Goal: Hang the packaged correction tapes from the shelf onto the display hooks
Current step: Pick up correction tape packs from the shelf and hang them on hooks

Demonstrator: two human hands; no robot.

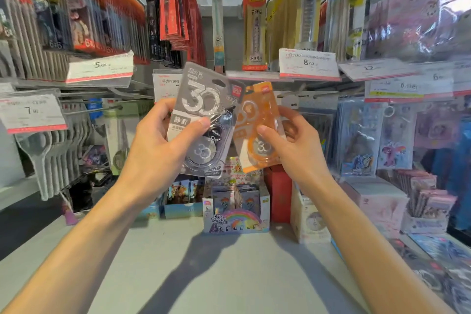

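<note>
My left hand [163,145] grips a grey packaged correction tape [204,99] with a large "30" on its card, thumb pressed on the front. My right hand [290,145] holds an orange packaged correction tape [257,115], tilted, its thumb on the clear blister. Both packs are raised side by side in front of the display, the grey one overlapping the orange one's left edge. Bare metal display hooks [102,107] stick out at the left, behind a price tag [30,112]. Another hook [305,93] shows to the right of the orange pack.
Hanging pen packs fill the upper rows, with price tags [308,62] along the rails. The grey shelf [204,275] below carries card boxes [237,211], a red box [279,191] and white boxes [309,222]. Sticker packs [362,135] hang at the right.
</note>
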